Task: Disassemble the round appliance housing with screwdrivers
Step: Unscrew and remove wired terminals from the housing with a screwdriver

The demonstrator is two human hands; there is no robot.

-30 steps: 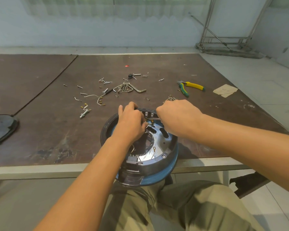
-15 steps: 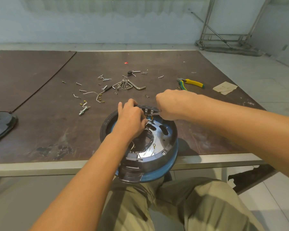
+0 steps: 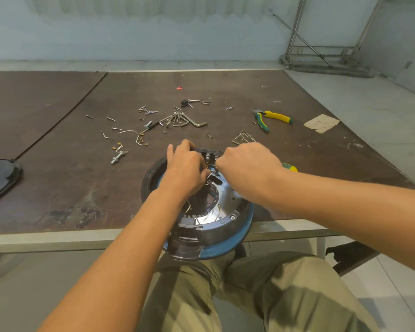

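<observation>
The round appliance housing [image 3: 228, 226], blue-rimmed with a shiny metal inner shell, leans on the table's front edge over my lap. My left hand [image 3: 186, 170] curls over its far rim beside a black terminal block [image 3: 209, 153] and grips it. My right hand [image 3: 246, 167] is a closed fist on a thin metal shaft whose tip meets the block between my hands. Behind my right wrist a yellow-green handle end [image 3: 290, 167] peeks out, most likely the screwdriver's. The shaft is mostly hidden by my fingers.
Loose screws [image 3: 147, 111], a set of hex keys [image 3: 186, 121] and wire bits [image 3: 139, 137] lie scattered mid-table. Yellow-green pliers [image 3: 272, 118] and a paper scrap [image 3: 321, 123] lie to the right. A black lid [image 3: 0, 178] sits at the left edge. The brown table top [image 3: 58, 188] ends just before my knees.
My right hand lifted slightly from the terminal block and came back down onto it. My left hand kept its grip on the rim. The housing stayed in place.
</observation>
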